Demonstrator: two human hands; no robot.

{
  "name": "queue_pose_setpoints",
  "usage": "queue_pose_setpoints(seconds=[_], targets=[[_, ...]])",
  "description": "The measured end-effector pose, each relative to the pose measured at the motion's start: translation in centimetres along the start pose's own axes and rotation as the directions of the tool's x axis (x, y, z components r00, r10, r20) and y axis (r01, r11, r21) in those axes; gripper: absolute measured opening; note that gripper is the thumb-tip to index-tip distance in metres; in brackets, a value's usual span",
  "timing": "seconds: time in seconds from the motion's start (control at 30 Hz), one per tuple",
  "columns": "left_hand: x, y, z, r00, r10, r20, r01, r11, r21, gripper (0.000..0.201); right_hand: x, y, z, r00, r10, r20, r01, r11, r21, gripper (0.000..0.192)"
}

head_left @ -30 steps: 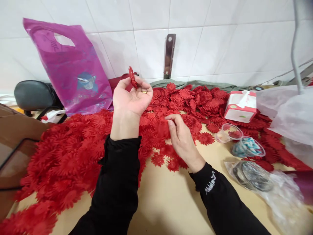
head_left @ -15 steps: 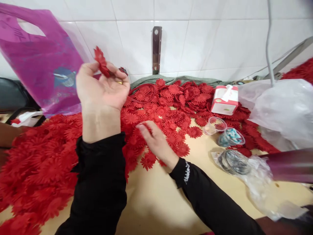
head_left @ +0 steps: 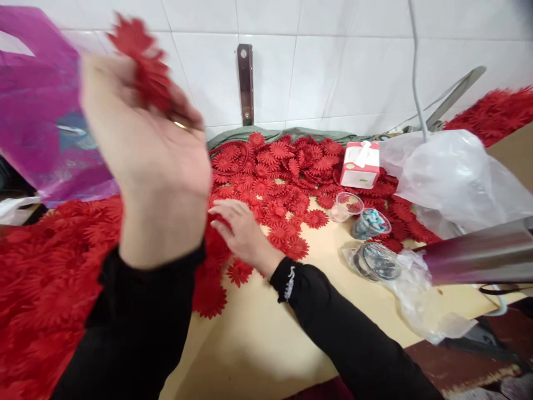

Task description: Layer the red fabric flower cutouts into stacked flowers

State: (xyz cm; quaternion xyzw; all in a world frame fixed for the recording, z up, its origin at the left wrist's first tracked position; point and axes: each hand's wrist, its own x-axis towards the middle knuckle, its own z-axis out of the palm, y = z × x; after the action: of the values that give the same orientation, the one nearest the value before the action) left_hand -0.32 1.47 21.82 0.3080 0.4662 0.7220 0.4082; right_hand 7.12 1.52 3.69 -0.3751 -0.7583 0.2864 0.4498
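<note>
My left hand [head_left: 145,150] is raised close to the camera, palm toward me and blurred, with its fingers pinched on a red fabric flower [head_left: 141,61]. My right hand [head_left: 237,230] rests low on the heap of red fabric flowers [head_left: 283,183] that covers the table, fingers curled onto the flowers at the heap's near edge. Whether it grips one I cannot tell. Both arms wear black sleeves.
A purple plastic bag [head_left: 37,122] leans on the tiled wall at left. A tissue box [head_left: 360,165], two small clear cups [head_left: 368,222], a bagged round tin [head_left: 375,261] and a large clear plastic bag [head_left: 453,178] lie at right. Bare tan table [head_left: 258,333] shows in front.
My left hand has risen toward the camera and shifted left with the flower. The view has swung right. My right hand stays on the flower heap.
</note>
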Motion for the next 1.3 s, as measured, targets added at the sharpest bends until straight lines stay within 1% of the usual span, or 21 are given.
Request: queue_pose_setpoints(seconds=[0.03,0.07,0.1,0.13,0.17,0.2,0.23,0.3,0.33,0.37,0.4,0.43,0.5,0.57,0.63,0.67,0.77,0.87,1.07,1.2,1.3], targets=[[-2.5,-1.5,-0.3,0.984,0.099,0.145,-0.071,0.979,-0.189,0.024,0.3,0.5,-1.4,1.0,-0.009,-0.018,0.01,1.0,0.018,0.01],[-5.1,-3.5,-0.9,0.968,0.068,0.24,0.001,0.961,-0.276,0.022,0.3,1.0,-3.0,0.999,0.014,-0.049,-0.012,0.999,0.047,0.01],[-7.6,-5.8,-1.8,0.938,-0.042,0.343,0.145,0.949,-0.281,0.017,0.2,1.5,-4.7,0.997,0.032,-0.076,-0.028,0.998,0.059,0.012],[-9.8,-8.3,-2.9,0.883,-0.151,0.444,0.267,0.94,-0.212,0.012,-0.1,2.1,-6.5,0.994,0.047,-0.103,-0.04,0.997,0.066,0.015],[-11.7,-10.8,-4.0,0.816,-0.247,0.522,0.349,0.931,-0.105,0.013,-0.5,2.7,-8.3,0.983,0.078,-0.166,-0.065,0.995,0.08,0.02],[-13.0,-13.2,-5.2,0.759,-0.331,0.56,0.4,0.917,0.0,0.018,-1.0,3.3,-9.9,0.964,0.129,-0.233,-0.101,0.987,0.128,0.018],[-13.7,-15.3,-6.2,0.719,-0.395,0.572,0.419,0.903,0.096,0.021,-1.6,3.9,-11.4,0.943,0.192,-0.27,-0.14,0.97,0.2,0.015],[-13.3,-18.2,-7.5,0.624,-0.469,0.625,0.368,0.882,0.295,0.025,-3.0,4.6,-13.3,0.893,0.286,-0.347,-0.163,0.925,0.343,0.015],[-12.3,-19.0,-7.7,0.58,-0.484,0.655,0.327,0.875,0.356,0.027,-3.6,4.7,-13.7,0.878,0.307,-0.367,-0.168,0.916,0.365,0.016],[-11.0,-19.4,-7.8,0.548,-0.483,0.683,0.303,0.876,0.375,0.028,-4.2,4.6,-13.9,0.87,0.314,-0.381,-0.169,0.915,0.367,0.017],[-9.4,-19.6,-7.7,0.528,-0.477,0.702,0.297,0.879,0.373,0.029,-4.8,4.5,-13.8,0.87,0.309,-0.384,-0.17,0.919,0.355,0.017],[-7.9,-19.7,-7.5,0.548,-0.466,0.695,0.292,0.885,0.363,0.029,-5.3,4.2,-13.5,0.877,0.297,-0.377,-0.169,0.926,0.338,0.017],[-5.3,-19.6,-7.3,0.642,-0.428,0.636,0.316,0.904,0.288,0.03,-6.0,3.5,-12.4,0.896,0.279,-0.346,-0.167,0.933,0.318,0.017],[-3.7,-19.8,-7.3,0.714,-0.38,0.588,0.342,0.922,0.182,0.029,-6.4,3.1,-11.1,0.908,0.277,-0.314,-0.183,0.938,0.296,0.018],[-3.1,-20.0,-7.5,0.755,-0.325,0.569,0.301,0.943,0.139,0.03,-6.6,2.9,-9.9,0.913,0.268,-0.308,-0.195,0.948,0.25,0.023],[-3.0,-20.2,-7.7,0.765,-0.301,0.57,0.269,0.953,0.141,0.032,-6.7,2.9,-9.4,0.917,0.251,-0.31,-0.191,0.958,0.212,0.029],[-3.1,-20.5,-8.0,0.779,-0.261,0.57,0.206,0.965,0.161,0.037,-7.0,3.2,-8.4,0.942,0.148,-0.301,-0.132,0.989,0.073,0.043],[-3.1,-20.5,-7.9,0.787,-0.245,0.566,0.172,0.969,0.18,0.039,-7.2,3.5,-7.8,0.957,0.088,-0.275,-0.082,0.996,0.031,0.036],[-3.0,-20.5,-7.9,0.78,-0.23,0.582,0.124,0.968,0.216,0.04,-7.5,3.8,-7.1,0.956,0.116,-0.27,-0.093,0.991,0.096,0.016],[-3.2,-20.2,-7.7,0.783,-0.161,0.601,0.029,0.975,0.222,0.041,-7.7,4.1,-6.9,0.955,0.184,-0.235,-0.135,0.968,0.211,0.007],[-3.3,-20.1,-7.6,0.75,-0.16,0.641,0.019,0.975,0.222,0.041,-7.7,4.5,-7.1,0.93,0.22,-0.294,-0.146,0.957,0.252,0.006]])
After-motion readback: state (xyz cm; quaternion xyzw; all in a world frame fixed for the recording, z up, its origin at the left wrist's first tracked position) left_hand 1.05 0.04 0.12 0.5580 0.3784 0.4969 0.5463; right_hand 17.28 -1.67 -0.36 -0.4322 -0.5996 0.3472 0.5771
